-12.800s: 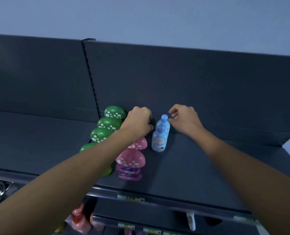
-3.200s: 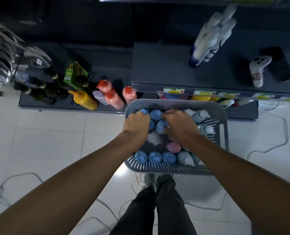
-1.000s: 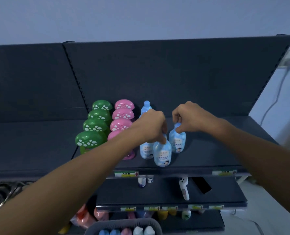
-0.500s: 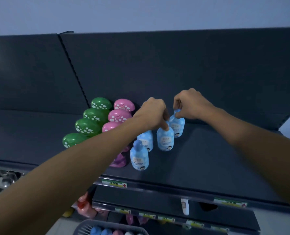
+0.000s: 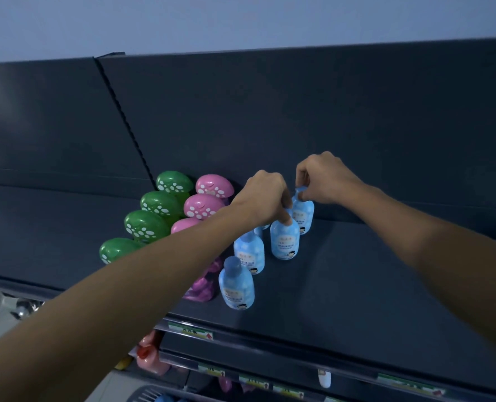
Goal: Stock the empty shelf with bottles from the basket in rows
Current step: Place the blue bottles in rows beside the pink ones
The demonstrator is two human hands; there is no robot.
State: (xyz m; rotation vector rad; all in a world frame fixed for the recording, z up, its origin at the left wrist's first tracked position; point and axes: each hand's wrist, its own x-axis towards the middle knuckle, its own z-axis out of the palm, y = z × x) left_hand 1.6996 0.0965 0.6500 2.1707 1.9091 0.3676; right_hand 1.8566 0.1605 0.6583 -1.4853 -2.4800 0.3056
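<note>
Stocking looks well under way but far from finished. On the dark, matte, flat shelf (image 5: 357, 285), a row of 4 green-capped bottles (image 5: 146, 224) runs front to back, their glossy domed tops dotted white like mushrooms. Just beside it is a row of pink-capped bottles (image 5: 202, 206) of the same shape, partly hidden by the left forearm. Next comes a row of pale blue bottles (image 5: 236, 285): smooth, rounded plastic with printed labels and small round caps, at least 3 showing. A new row is being started to their right. The left hand (image 5: 262, 198) pinches the cap of the nearer blue bottle (image 5: 284, 242), which stands upright on the shelf. The right hand (image 5: 323, 178) has its fingers curled round the cap of the rear blue bottle (image 5: 304, 213), close to the back panel. The right half of the shelf is bare, and the slotted rim of the basket (image 5: 151, 396) peeks in at the bottom edge, so more rows likely remain.
</note>
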